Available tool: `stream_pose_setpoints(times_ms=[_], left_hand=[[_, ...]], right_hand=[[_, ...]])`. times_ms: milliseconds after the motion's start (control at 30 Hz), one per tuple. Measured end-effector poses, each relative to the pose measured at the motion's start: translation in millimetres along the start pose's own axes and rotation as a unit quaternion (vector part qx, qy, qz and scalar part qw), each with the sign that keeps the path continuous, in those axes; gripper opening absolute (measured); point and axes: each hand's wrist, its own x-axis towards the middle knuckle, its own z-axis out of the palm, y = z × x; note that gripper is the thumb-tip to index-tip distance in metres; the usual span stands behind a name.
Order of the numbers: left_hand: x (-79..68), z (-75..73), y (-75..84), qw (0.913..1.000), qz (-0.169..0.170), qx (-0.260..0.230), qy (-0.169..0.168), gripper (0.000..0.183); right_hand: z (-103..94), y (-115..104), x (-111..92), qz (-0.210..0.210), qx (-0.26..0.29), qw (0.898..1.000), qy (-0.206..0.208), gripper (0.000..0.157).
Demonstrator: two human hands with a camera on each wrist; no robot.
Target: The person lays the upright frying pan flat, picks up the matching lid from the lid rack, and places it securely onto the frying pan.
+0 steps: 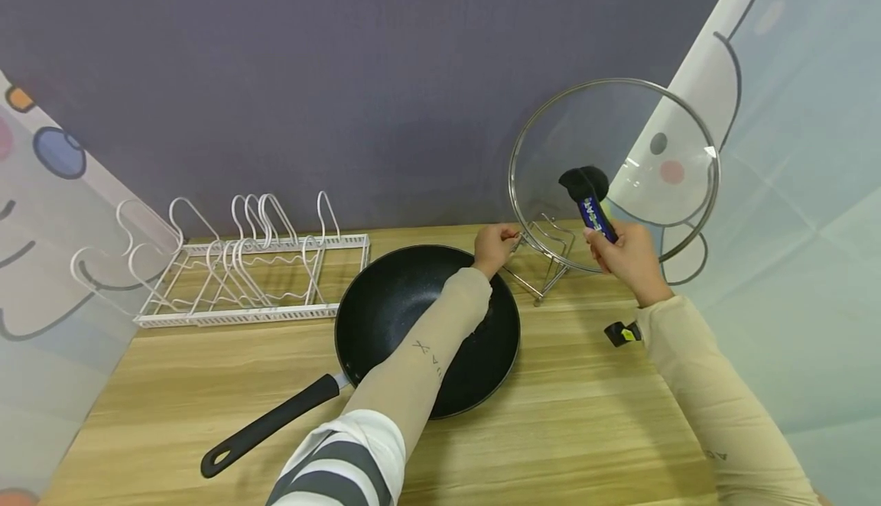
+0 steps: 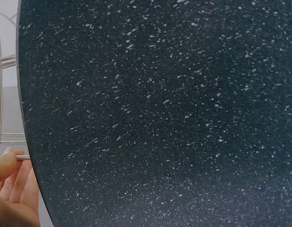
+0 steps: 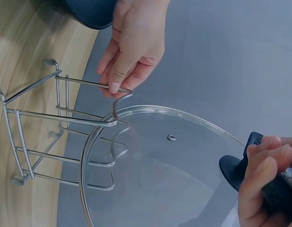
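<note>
My right hand point(image 1: 626, 254) grips the black handle point(image 1: 590, 196) of a large glass lid point(image 1: 551, 131) with a steel rim. The lid stands upright, its lower edge at the wavy top of a small metal wire rack point(image 3: 65, 118). With thumb and fingertips, my left hand point(image 3: 139, 47) pinches a wire at the top of that rack. My left forearm reaches over a black wok point(image 1: 385, 322). In the left wrist view the wok's speckled dark surface point(image 2: 155, 109) fills most of the picture, and the left hand point(image 2: 16, 189) shows at the lower left.
A white wire dish rack point(image 1: 248, 311) stands at the back left of the wooden table point(image 1: 571, 414). The wok's long handle point(image 1: 275, 422) points toward the front left. A small black object with a green mark point(image 1: 622, 334) lies beside the right forearm. A grey wall point(image 1: 344, 93) rises behind.
</note>
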Motion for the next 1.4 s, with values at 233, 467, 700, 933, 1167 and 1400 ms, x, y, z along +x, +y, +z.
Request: stream_pose_setpoints(times_ms=[233,467,700,933,1167,1400], left_hand=[[-1.2,-0.2,-1.2,1.0,0.006,0.0,-0.002,0.011],[-2.7,-0.7,-1.1,0.9999,0.013,0.008,0.0,0.01],[-4.0,-0.5,-0.7,1.0,0.006,0.001,0.001,0.009],[-4.3,-1.0,0.5,1.0,-0.003,-0.003,0.0,0.009],[-2.8,-1.4,-1.2,0.9999,-0.012,-0.007,-0.006,0.01],[-3.6,-2.6,0.0,0.9998,-0.018,-0.011,-0.006,0.01]], right_hand=[[-1.6,-2,0,-0.002,0.017,1.0,0.008,0.028],[-4.3,-5,1,-0.005,0.027,0.999,0.028,0.036],[-6.9,-9,2,-0.013,0.018,1.0,0.022,0.035],[-9.7,-18,3,-0.008,0.011,1.0,0.013,0.039],[-9.1,-22,6,0.011,0.03,0.999,0.018,0.036],[-8.3,-27,7,0.024,0.045,0.998,0.023,0.037]])
